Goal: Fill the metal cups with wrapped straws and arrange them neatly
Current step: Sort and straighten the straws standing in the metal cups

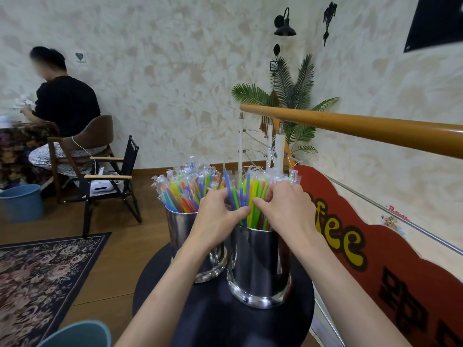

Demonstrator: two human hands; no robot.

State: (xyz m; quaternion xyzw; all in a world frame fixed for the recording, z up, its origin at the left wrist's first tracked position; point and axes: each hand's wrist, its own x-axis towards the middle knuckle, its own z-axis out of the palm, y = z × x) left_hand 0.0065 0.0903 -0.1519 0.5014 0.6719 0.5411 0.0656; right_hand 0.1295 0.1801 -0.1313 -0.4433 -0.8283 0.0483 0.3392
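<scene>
Two shiny metal cups stand on a small round black table (pixel 213 321). The near cup (pixel 260 266) holds a bunch of wrapped straws (pixel 246 194), mostly green, yellow and blue. My left hand (pixel 218 219) and my right hand (pixel 285 209) wrap around this bunch from either side just above the rim, fingers curled into the straws and thumbs nearly meeting. The far cup (pixel 180 231) to the left is packed with colourful wrapped straws (pixel 185 189) standing upright; my left wrist hides part of it.
A red "coffee" sign (pixel 363 246) and a wooden handrail (pixel 363 126) run along the right. A folding chair (pixel 110 181), a blue bucket (pixel 22 201) and a seated person (pixel 65 108) are at the left. A patterned rug (pixel 42 276) and a teal bucket rim (pixel 77 334) lie below.
</scene>
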